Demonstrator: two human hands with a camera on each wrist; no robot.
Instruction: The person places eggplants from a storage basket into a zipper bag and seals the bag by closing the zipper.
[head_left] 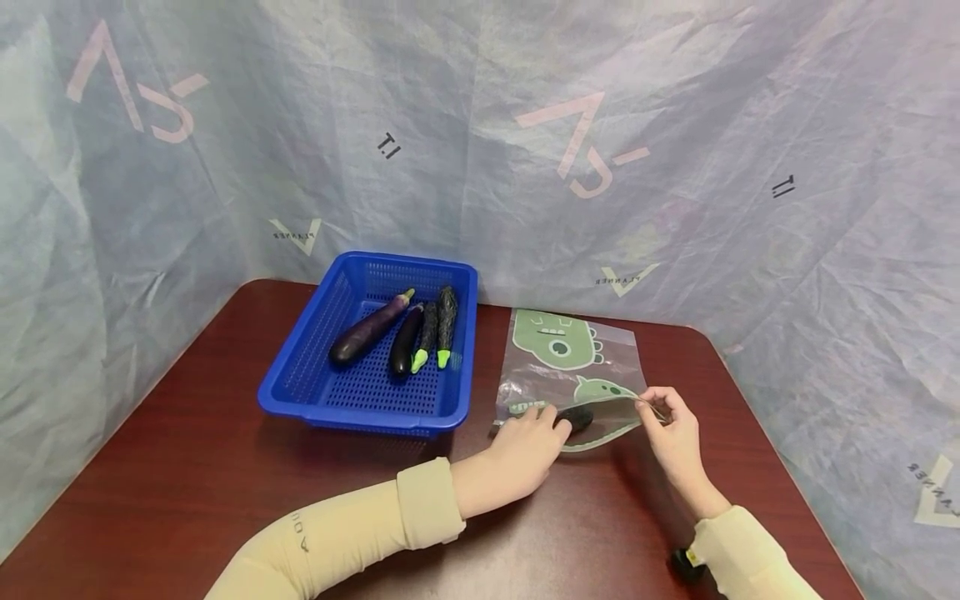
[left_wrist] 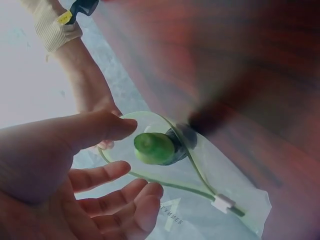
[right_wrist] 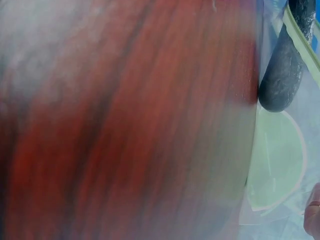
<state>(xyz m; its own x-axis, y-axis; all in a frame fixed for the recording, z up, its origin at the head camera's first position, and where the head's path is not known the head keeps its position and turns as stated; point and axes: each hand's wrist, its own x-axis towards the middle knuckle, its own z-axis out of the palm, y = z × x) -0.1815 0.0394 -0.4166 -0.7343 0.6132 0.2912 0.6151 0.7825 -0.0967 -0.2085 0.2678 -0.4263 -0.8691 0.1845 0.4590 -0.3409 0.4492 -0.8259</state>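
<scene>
A clear zip bag (head_left: 551,379) with green dinosaur prints lies on the table, its mouth held apart toward me. My right hand (head_left: 675,437) pinches the bag's edge at the right end of the mouth. Inside lies a dark elongated vegetable (head_left: 576,418); its bright green end (left_wrist: 155,149) faces the mouth in the left wrist view. My left hand (head_left: 528,450) is at the left part of the mouth, thumb and fingers loosely bent and spread beside that green end, gripping nothing. A white slider (left_wrist: 223,202) sits on the zip near its end.
Left of the bag stands a blue perforated basket (head_left: 367,422). It holds a long purple eggplant (head_left: 367,333), a shorter dark eggplant (head_left: 406,342) and two rough dark vegetables with green ends. Behind the reddish-brown table (head_left: 187,467) hangs a grey printed sheet (head_left: 420,183).
</scene>
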